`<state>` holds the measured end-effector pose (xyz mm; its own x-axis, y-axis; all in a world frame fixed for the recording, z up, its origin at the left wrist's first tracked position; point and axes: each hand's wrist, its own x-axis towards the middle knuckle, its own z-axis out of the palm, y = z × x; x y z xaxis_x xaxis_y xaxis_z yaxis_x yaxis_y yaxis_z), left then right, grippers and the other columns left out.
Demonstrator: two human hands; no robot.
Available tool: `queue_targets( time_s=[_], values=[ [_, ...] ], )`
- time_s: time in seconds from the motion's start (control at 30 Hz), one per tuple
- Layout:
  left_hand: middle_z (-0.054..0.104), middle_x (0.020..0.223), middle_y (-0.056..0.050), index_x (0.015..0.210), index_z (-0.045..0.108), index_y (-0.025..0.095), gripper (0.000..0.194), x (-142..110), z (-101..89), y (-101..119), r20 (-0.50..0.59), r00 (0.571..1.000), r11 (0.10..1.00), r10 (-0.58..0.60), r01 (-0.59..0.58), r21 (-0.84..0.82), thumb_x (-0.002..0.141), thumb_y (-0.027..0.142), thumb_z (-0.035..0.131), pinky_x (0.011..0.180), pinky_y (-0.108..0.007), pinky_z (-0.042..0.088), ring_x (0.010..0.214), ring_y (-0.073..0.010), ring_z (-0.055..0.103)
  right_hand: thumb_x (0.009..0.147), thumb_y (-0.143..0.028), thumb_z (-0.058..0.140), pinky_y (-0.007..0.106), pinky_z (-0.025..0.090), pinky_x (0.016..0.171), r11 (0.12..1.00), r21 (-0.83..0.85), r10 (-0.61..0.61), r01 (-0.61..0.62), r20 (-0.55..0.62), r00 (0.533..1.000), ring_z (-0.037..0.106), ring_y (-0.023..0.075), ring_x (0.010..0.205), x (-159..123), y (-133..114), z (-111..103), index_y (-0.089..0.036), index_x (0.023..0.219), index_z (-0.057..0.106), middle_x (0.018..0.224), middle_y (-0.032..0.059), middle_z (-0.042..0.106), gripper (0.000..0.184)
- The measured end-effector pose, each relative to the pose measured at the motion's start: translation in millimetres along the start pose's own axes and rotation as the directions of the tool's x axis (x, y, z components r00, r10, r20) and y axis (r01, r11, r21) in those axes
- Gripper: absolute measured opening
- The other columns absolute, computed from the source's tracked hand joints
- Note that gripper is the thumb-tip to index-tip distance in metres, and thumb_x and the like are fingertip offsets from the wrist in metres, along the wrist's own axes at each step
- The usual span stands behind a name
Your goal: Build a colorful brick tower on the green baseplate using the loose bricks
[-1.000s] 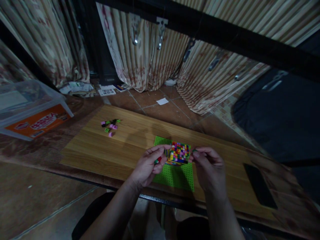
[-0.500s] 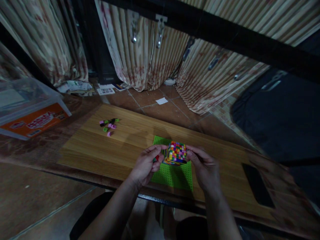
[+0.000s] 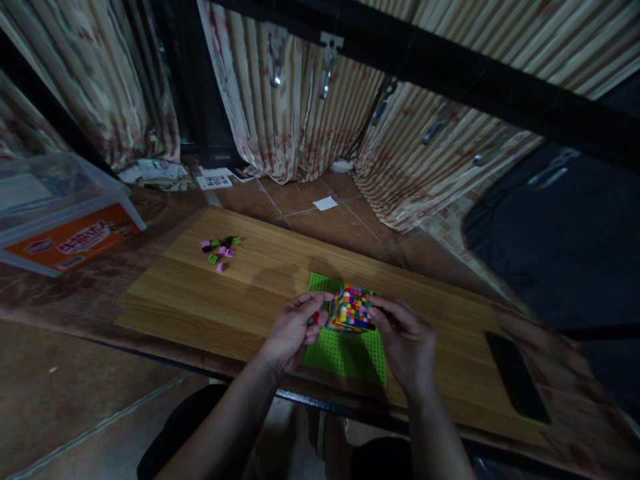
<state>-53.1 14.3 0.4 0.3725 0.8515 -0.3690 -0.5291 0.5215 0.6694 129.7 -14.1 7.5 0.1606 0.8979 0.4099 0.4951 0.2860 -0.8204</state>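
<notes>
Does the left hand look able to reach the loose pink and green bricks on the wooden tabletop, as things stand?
Probably yes: nothing visible blocks the way from the left hand to the loose bricks. But it holds small red and green bricks, which may make grasping awkward.

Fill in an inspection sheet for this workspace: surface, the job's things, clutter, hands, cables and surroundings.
Surface: wooden tabletop, brown cloth at both ends.
Job's things: multicoloured brick block over a green board.
Clutter: loose pink, green and dark bricks at far left; dark flat slab at right.
Hands: left hand has red and green pieces in its curled fingers, by the block's left side; right hand has its fingers at the block's right side, any piece there hidden.
Cables: nothing seen on the tabletop.
Surroundings: see-through box at left; paper on the tiled floor beyond, curtains behind.
</notes>
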Motion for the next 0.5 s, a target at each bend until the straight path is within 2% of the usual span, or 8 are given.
queue_targets(
  time_s=[0.2,0.33,0.5],
  values=[
    [0.044,0.055,0.005,0.096,0.062,0.011,0.025,1.1,-0.4,-0.5,-0.018,1.0,1.0,0.001,-0.001,-0.003,0.082,0.031,0.059,0.037,-0.016,0.011,0.038,-0.0007,0.023,0.083,-0.021,0.064,0.033,0.051,0.076,0.983,-0.151,-0.102,0.105,0.029,0.994,0.065,0.0171,0.085,0.7,0.4,1.2,-0.025,0.09,0.07,0.09,0.0016,0.07,0.01],
    [0.044,0.055,0.005,0.095,0.062,0.012,0.025,0.6,-0.3,-0.3,-0.013,1.0,1.0,-0.008,0.009,0.007,0.081,0.032,0.06,0.038,-0.016,0.009,0.038,-0.0007,0.023,0.084,-0.022,0.064,0.037,0.047,0.08,0.924,-0.317,-0.199,0.214,0.078,0.977,0.06,0.0189,0.086,1.8,-4.6,1.9,-0.026,0.086,0.07,0.088,0.0015,0.071,0.008],
    [0.043,0.054,0.005,0.095,0.063,0.012,0.025,0.8,-0.4,-0.3,-0.028,1.0,0.999,-0.001,0.002,0.032,0.082,0.033,0.058,0.038,-0.017,0.01,0.038,-0.0012,0.023,0.084,-0.023,0.064,0.037,0.045,0.081,0.895,-0.389,-0.198,0.218,0.091,0.976,0.057,0.0196,0.089,1.3,-5.2,3.6,-0.025,0.085,0.071,0.089,0.0022,0.07,0.007]
  ],
)
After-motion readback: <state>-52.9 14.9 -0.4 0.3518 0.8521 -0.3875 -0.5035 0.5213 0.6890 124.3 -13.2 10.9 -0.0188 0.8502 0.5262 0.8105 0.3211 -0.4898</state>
